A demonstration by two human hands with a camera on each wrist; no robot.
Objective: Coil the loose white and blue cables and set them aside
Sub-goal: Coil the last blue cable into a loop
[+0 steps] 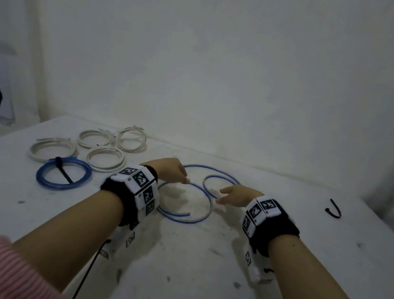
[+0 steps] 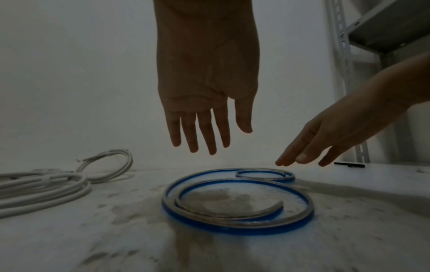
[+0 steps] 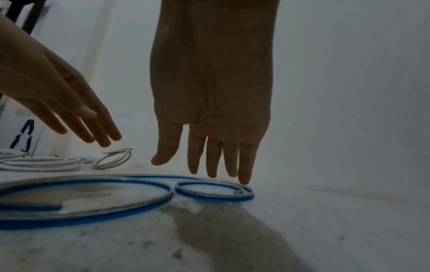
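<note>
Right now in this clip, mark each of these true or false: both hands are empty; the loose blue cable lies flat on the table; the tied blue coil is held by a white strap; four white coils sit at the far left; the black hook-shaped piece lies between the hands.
1. Both hands are empty: true. The left hand and right hand hover with straight fingers.
2. The loose blue cable lies flat on the table: true.
3. A white strap binds the tied blue coil: false, the strap is black.
4. Four white coils sit far left: true.
5. The black hook-shaped piece lies between the hands: false, it lies far right.
</note>
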